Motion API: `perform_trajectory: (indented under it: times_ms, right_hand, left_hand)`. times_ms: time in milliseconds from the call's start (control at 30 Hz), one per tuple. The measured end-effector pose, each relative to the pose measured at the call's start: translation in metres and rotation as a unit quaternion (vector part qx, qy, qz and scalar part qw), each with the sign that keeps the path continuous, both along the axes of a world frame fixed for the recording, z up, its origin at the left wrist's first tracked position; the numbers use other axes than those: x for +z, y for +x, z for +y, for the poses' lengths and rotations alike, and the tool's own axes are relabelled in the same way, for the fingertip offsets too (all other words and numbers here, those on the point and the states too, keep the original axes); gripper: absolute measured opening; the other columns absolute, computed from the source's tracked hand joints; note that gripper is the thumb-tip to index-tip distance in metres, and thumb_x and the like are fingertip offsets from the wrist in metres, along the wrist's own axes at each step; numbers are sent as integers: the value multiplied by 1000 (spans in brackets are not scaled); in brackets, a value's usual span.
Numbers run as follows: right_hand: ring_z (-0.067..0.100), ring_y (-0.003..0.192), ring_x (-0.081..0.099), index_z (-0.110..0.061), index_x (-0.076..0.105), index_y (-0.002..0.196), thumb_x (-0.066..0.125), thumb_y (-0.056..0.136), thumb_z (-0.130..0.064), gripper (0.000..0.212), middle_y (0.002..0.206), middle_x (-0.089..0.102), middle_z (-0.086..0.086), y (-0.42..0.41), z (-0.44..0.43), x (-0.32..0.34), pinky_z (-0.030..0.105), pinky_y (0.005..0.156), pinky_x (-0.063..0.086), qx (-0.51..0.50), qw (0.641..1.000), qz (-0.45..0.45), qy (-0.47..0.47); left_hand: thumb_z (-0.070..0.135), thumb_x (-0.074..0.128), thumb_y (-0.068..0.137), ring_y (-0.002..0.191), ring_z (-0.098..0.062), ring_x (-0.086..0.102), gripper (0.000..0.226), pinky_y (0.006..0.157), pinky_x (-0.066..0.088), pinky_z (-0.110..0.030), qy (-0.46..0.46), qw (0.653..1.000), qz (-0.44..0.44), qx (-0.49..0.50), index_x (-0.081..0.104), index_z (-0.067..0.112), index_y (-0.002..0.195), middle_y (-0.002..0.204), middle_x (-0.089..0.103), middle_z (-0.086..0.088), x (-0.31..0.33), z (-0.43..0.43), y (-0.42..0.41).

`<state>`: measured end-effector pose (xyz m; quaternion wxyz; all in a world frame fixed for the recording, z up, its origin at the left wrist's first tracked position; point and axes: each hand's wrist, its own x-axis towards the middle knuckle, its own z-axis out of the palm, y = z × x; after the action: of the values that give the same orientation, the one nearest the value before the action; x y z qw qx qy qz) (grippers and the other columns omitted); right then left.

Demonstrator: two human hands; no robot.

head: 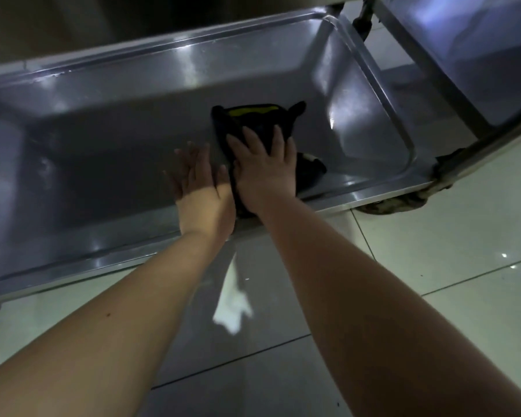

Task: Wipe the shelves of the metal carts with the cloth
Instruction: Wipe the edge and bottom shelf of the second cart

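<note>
At the left of the frame the low shelf point(88, 164) of the metal cart runs as a shallow steel tray with a raised rim. That end lies in dim light, so missed patches there would probably be hard to spot.

Just left of centre the left hand point(200, 182) lies flat on the bare steel, fingers straight and spread, holding nothing, its thumb just beside the cloth. If the person leans weight onto it, the cart could shift, and the palm may leave prints on the steel.

At centre the right hand point(265, 168) presses the cloth point(253, 115) down with straight, splayed fingers, not curled round it. The cloth, dark with a yellow strip at its far edge, lies on the shelf floor right of the middle, one end bunched toward the near rim. Under a flat palm alone it may slip or fold, so that only part of it wipes.

At the lower right, under the shelf corner, sits what looks like a grimy caster point(394, 204). A stroke overshooting the rim could drag the cloth onto it and carry dirt back. At the upper right a second cart point(469, 55) stands close, and a wide sweep might knock against its frame.
</note>
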<state>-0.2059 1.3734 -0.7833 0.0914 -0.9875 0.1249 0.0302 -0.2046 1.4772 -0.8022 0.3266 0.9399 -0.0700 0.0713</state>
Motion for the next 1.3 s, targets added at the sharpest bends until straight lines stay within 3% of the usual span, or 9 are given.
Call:
perform_trajectory:
  times_ms: [67,133,300,467,733,833,933,1067,1300]
  right_hand:
    - [37,147,-10,-45,10,151,20,98,-52,54,162,4,-8,-3,10,-2,54,116,-8,9,1000,-6,-1]
    - [38,147,-7,-44,12,151,21,97,-51,54,163,6,-6,-6,9,-3,55,116,-8,8,1000,-17,-7]
    - [39,147,-6,-42,11,151,20,99,-47,53,163,4,-4,-6,7,-2,54,117,-8,11,1000,-10,-14]
    - [34,147,-11,-39,7,153,17,101,-45,53,163,-1,-1,-5,9,1,49,119,-6,10,999,19,-31]
    - [36,147,-6,-41,13,151,26,101,-40,52,162,6,-10,22,55,5,51,118,-2,-48,998,26,-11]
    - [38,147,-5,-40,13,151,25,101,-40,52,162,6,-9,44,118,5,53,116,-1,34,999,21,-24]
    - [38,147,-6,-42,11,151,25,100,-42,53,162,5,-11,51,189,5,54,116,-2,158,987,21,-26]
    - [34,148,-4,-43,9,151,28,100,-44,54,162,5,-12,47,212,4,50,118,2,281,959,24,-41]
    - [33,146,13,-38,26,149,28,101,-38,47,159,22,-9,59,90,-6,43,118,12,108,993,-21,-39]
  left_hand:
    - [28,37,92,148,-25,3,55,119,1,-46,-77,997,14,-19,37,13,145,158,23,-10,7,5,0]
    - [25,40,89,148,-29,7,56,119,9,-49,-76,995,9,-62,39,12,144,156,27,-13,17,23,3]
    - [29,36,94,146,-29,13,55,120,8,-47,190,961,-67,-190,37,14,146,155,28,-13,24,124,20]
    - [28,36,94,146,-34,14,54,117,13,-56,165,980,-34,-105,39,8,144,153,30,-18,15,187,22]
    - [27,34,90,147,-29,10,58,119,4,-48,72,997,-26,2,35,9,146,156,26,-14,4,191,27]
    - [26,33,92,148,-27,7,57,120,-3,-41,3,998,-44,40,33,11,147,157,23,-12,6,194,27]
    - [30,29,92,147,-29,9,59,113,-16,-22,-25,992,-84,91,33,9,147,157,23,-14,9,199,28]
    - [26,33,90,147,-25,7,62,114,-15,-28,-14,988,-76,134,29,6,148,158,20,-13,11,201,30]
    - [27,34,98,148,-28,5,58,117,-8,-39,88,991,-60,78,20,10,152,160,14,-11,1,209,25]
